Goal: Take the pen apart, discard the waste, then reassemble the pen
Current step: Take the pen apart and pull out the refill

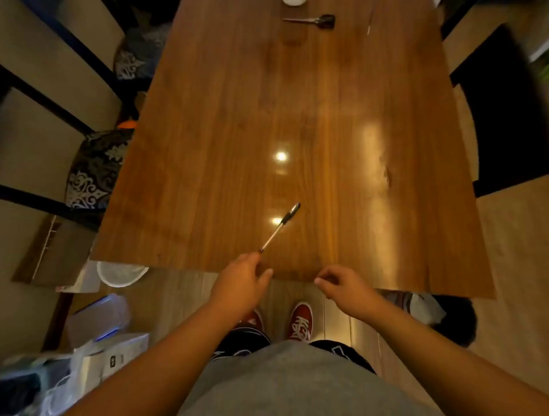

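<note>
A clear-barrelled pen (280, 227) with a black grip and black cap lies at an angle on the wooden table (225, 148), near the front edge. Its capped end points away to the right. My left hand (242, 280) reaches over the table edge. Its index fingertip is at the pen's near end and its thumb is spread apart, so nothing is pinched. My right hand (341, 283) hovers at the table edge to the right of the pen, fingers loosely curled and holding nothing.
Scissors (312, 20), a thin white stick (369, 28) and a white round object (294, 1) lie at the table's far end. A white mesh wastebasket (121, 273) stands on the floor by the front left corner. Cushioned chairs (92, 172) line the left; boxes and bags sit lower left.
</note>
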Available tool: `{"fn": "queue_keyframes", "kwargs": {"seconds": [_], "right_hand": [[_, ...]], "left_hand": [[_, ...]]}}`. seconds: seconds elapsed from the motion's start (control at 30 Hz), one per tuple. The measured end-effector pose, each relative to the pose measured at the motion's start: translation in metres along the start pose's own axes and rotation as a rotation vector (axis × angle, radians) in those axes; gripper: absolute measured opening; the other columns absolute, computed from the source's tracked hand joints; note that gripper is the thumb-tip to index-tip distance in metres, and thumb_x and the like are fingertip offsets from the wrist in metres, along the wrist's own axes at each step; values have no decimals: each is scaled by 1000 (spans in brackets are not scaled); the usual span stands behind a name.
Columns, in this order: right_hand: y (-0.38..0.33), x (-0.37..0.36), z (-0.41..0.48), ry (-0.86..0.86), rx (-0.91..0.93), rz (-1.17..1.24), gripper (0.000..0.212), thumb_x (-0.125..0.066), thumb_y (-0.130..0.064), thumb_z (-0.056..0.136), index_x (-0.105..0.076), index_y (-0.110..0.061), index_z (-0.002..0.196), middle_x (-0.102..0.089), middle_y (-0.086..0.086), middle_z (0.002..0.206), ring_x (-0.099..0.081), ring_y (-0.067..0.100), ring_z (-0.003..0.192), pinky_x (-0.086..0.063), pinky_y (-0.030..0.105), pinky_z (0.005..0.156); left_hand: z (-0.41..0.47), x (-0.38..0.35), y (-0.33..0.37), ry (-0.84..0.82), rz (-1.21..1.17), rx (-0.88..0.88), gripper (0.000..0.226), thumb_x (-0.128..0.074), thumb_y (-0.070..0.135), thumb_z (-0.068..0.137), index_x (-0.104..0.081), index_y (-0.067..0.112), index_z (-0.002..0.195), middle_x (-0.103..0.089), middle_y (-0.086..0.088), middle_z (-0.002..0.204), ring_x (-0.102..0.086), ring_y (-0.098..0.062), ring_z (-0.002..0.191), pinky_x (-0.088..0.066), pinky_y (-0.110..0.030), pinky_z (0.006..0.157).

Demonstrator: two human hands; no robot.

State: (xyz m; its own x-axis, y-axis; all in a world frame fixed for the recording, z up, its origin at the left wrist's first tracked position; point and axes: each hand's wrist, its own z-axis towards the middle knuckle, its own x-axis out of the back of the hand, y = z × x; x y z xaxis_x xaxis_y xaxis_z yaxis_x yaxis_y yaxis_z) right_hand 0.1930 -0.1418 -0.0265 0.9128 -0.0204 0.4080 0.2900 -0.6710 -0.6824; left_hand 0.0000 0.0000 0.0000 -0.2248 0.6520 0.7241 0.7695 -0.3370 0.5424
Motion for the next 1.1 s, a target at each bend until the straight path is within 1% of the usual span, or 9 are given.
{"fn": "queue_keyframes", "kwargs": {"seconds": [0.07,0.13,0.3,0.43,0.6,0.73,0.83,1.0,1.1], "right_hand": [[-16,9,16,-19,-22,47,8,-59,-40,89,-64,-34,92,-68,-6,90,-65,9,84,-55,32,75],[-32,17,31,-15,-60,98,12,-59,-40,90,-65,-30,94,-68,-3,92,-66,14,85,-55,33,74],[-54,20,60,19,-159,208,15,-58,-38,91,-65,-25,95,-69,1,92,-66,17,81,-51,29,69],[-65,15,78,76,-248,305,13,-59,-36,91,-66,-25,91,-70,1,87,-64,12,72,-47,24,61],[-88,7,98,174,-332,456,21,-57,-35,93,-63,-16,99,-69,3,80,-60,9,58,-45,22,52],[-117,8,101,255,-285,572,26,-54,-31,96,-64,-7,90,-63,4,67,-56,7,47,-43,21,45],[-143,9,99,277,-213,592,28,-53,-28,96,-64,-6,84,-62,3,64,-55,8,46,-42,20,44],[-190,6,92,232,-73,610,26,-55,-27,95,-66,-8,81,-63,0,61,-56,8,49,-44,19,46],[-214,6,88,207,5,670,25,-57,-24,95,-65,-5,80,-62,1,59,-56,8,49,-44,19,46]], "left_hand": [[23,2,7,91,65,-7,24,-57,42,89,-57,22,102,-54,6,98,-55,-13,93,-52,-32,74],[44,3,14,131,155,-18,25,-57,43,88,-54,23,101,-51,5,99,-50,-14,97,-48,-29,73],[84,-2,12,28,241,-20,33,-58,43,88,-50,21,112,-52,-1,111,-50,-18,104,-52,-34,80],[106,2,9,-54,284,-71,24,-51,35,94,-51,17,111,-56,-6,110,-56,-23,99,-52,-38,80],[121,25,-5,-201,245,-198,21,-49,34,95,-53,16,105,-59,-7,108,-59,-26,92,-51,-42,77],[119,51,-20,-233,168,-333,15,-51,36,94,-52,21,99,-58,0,101,-55,-16,84,-50,-37,71],[116,72,-28,-212,55,-357,10,-50,36,94,-50,26,97,-57,7,94,-54,-12,76,-49,-36,67],[110,106,-20,-107,-126,-396,14,-48,37,94,-47,31,107,-57,12,87,-59,-12,76,-49,-35,65],[109,122,-11,-32,-193,-417,9,-50,39,93,-47,34,100,-57,13,79,-57,-7,69,-45,-31,60]]}}
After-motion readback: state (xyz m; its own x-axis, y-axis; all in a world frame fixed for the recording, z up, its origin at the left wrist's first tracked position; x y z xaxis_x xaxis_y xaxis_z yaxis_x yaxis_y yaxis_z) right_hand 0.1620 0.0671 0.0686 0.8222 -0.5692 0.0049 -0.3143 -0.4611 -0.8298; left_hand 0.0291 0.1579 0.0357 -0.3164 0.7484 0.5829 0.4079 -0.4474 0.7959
